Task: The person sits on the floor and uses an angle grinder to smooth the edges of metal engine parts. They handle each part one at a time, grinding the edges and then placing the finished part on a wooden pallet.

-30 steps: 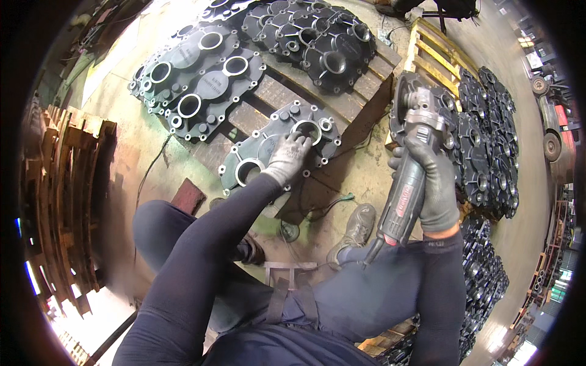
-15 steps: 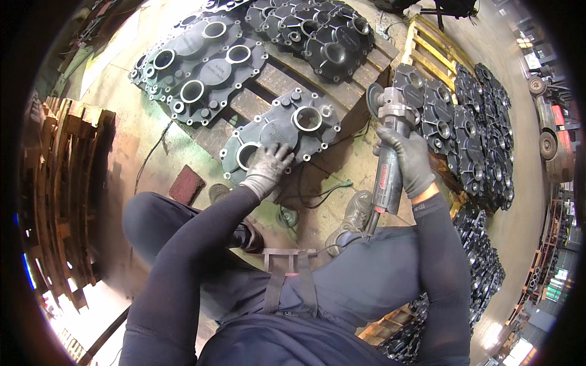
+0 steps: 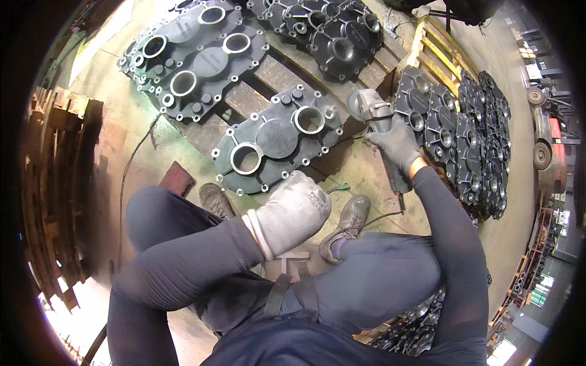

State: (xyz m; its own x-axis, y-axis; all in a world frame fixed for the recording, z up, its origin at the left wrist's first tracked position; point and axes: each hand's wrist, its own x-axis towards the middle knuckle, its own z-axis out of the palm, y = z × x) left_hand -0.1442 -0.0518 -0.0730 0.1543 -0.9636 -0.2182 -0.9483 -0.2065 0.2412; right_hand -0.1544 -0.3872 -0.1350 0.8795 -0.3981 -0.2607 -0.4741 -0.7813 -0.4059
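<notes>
The metal cover (image 3: 276, 139) lies face up at the near edge of the wooden pallet (image 3: 241, 100), beyond the left grip (image 3: 293, 213) and to the left of the right grip (image 3: 400, 146). Its two big holes and the rim between its bolt lugs are uncovered. The left grip, gloved, looks curled with its back to the view; I cannot tell whether it pinches anything or touches the cover. The right grip is wrapped firmly round the body of the grinder (image 3: 373, 110), whose disc stands just beside the cover's right end, apparently not against it.

The work on this cover seems to be in a pause: cover laid out, tool in hand, no grinding visible now. Whether its edges are finished cannot be read from its surface.

Farther out, beyond the left grip, sits the left stack (image 3: 210, 61); straight ahead of it, the dark pile (image 3: 348, 36); right of the right grip, the rows of parts (image 3: 470, 137). Which of these are finished and which are left, I cannot tell.
</notes>
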